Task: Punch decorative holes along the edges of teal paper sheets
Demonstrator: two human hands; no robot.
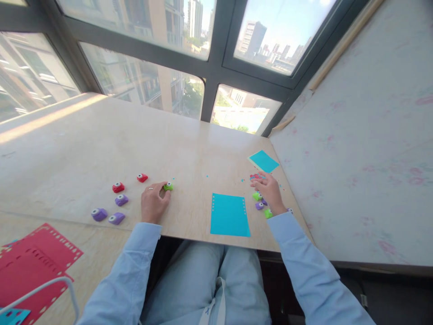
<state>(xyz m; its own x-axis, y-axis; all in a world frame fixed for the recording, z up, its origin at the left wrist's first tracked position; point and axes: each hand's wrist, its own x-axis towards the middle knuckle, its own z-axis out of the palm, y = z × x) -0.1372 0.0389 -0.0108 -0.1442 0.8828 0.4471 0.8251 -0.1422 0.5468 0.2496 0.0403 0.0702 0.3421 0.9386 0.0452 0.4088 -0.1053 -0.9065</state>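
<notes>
My left hand (154, 201) grips a small green craft punch (168, 186) between thumb and fingers, resting on the table left of the middle. My right hand (267, 188) is over a little heap of red and blue paper bits (256, 177), its fingers drawn together; what they hold, if anything, is hidden. Under and beside that hand lie several green and purple craft punches (259, 206), partly covered by it. Between my hands lies a blue paper sheet (230, 217) with small holes along its left and right edges.
Left of my left hand stand two red punches (118, 187) and three purple punches (99, 214). More blue paper (264, 161) lies at the far right by the wall. Red sheets with punched edges (40, 253) and a white curved bar (50, 283) are at the lower left.
</notes>
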